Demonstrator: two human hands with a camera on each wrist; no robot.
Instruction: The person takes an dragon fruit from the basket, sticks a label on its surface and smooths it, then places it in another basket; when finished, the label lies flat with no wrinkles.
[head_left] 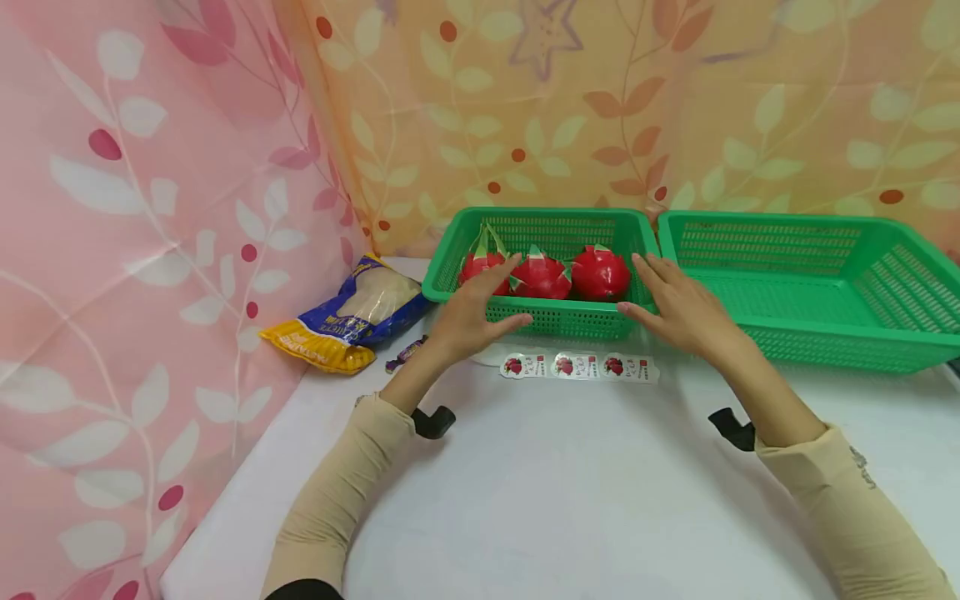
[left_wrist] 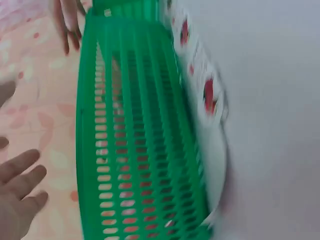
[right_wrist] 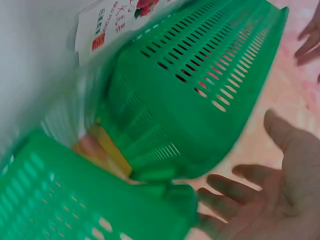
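Observation:
In the head view, three red dragon fruits [head_left: 602, 273] sit in a row inside a green plastic basket [head_left: 555, 319]. My left hand [head_left: 472, 312] hovers at the basket's near left side, fingers extended and thumb apart. Across from it, my right hand [head_left: 686, 308] is held over the near right corner with its fingers spread. Neither hand holds anything. Both wrist views show the basket's perforated wall beside the hands; the left fingers [left_wrist: 22, 175] and right fingers [right_wrist: 240, 192] stand loose and apart from each other. The fruits are mostly hidden behind the wall there.
A second green basket [head_left: 787, 302] stands to the right. In front of the first lies a strip of dragon fruit stickers [head_left: 576, 367]. At the left are a blue and yellow bag [head_left: 352, 312] and a small purple wrapped item [head_left: 405, 354]. Floral cloth hangs behind.

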